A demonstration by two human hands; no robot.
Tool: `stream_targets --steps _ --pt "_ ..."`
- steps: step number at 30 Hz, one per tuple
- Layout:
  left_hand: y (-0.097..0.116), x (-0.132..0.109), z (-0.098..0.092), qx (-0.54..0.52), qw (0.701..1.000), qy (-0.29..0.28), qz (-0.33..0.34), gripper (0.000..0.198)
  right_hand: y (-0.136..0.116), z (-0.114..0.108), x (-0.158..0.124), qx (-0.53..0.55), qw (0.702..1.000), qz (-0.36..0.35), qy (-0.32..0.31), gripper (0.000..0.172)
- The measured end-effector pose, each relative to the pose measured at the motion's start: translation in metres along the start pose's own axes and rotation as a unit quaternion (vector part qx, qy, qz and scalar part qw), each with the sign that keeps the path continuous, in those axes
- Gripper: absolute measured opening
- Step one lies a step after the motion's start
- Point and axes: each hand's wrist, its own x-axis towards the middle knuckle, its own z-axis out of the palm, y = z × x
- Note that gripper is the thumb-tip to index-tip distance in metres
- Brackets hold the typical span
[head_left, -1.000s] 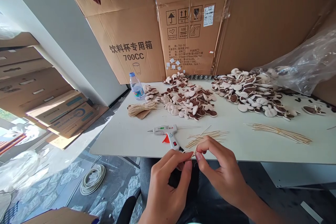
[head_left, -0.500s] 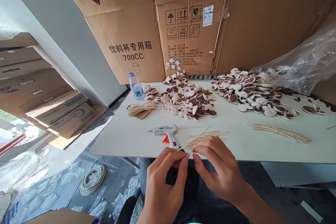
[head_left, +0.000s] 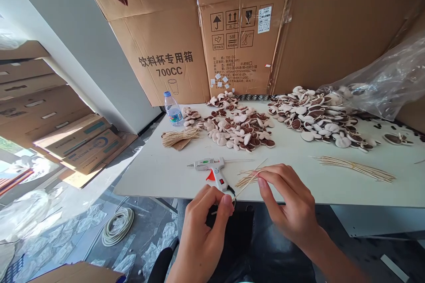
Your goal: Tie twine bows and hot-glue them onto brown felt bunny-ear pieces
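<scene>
A thin pale strand [head_left: 245, 185] runs slantwise between my two hands, just above the table's front edge. My left hand [head_left: 205, 223] pinches its lower end between thumb and forefinger, where a small curved piece shows at the fingertips. The upper end sits in the fingertips of my right hand [head_left: 289, 199], higher and to the right. Behind the hands, a loose heap of thin sticks [head_left: 245, 179] lies on the table, partly covered by my right hand. Beside it rests a white hot glue gun [head_left: 215, 171] with an orange trigger, its nozzle pointing left.
Brown and cream plush pieces lie in a middle pile [head_left: 237, 128] and a right pile [head_left: 318, 117]. A tied stick bundle [head_left: 353, 168] is at right; another bundle [head_left: 179, 137] lies near a water bottle [head_left: 173, 109]. Cardboard [head_left: 239, 57] stands behind the table [head_left: 149, 177].
My hands have moved apart: the right went up and right, the left slightly left and down. The strand between them, earlier bunched at the fingertips, is now stretched out nearly straight.
</scene>
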Motion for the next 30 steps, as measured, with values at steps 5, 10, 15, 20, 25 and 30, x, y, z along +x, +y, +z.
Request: stream_targets --steps 5,10,15,20,25,30 --pt "-0.002 -0.001 -0.001 0.02 0.999 -0.01 -0.034 0.047 0.006 -0.006 0.002 -0.023 0.999 0.004 0.033 0.026" --pt "-0.004 0.0 -0.004 0.028 0.998 -0.023 -0.056 0.052 0.008 -0.01 0.004 -0.031 0.998 0.007 0.054 0.026" --pt "0.005 0.001 -0.01 -0.056 0.981 -0.175 -0.059 0.065 0.007 -0.007 0.003 -0.017 0.999 0.03 0.031 0.024" --pt "0.01 -0.004 -0.01 -0.246 0.938 -0.241 -0.03 0.063 -0.003 0.004 -0.003 0.055 0.993 0.069 -0.075 0.021" --pt "0.002 -0.003 -0.013 -0.211 0.972 -0.02 0.102 0.034 -0.016 0.013 -0.009 0.075 0.971 0.052 -0.221 0.018" --pt "-0.01 0.002 -0.021 -0.04 0.973 0.129 0.185 0.012 -0.022 0.014 -0.011 0.094 0.952 0.046 -0.286 0.019"
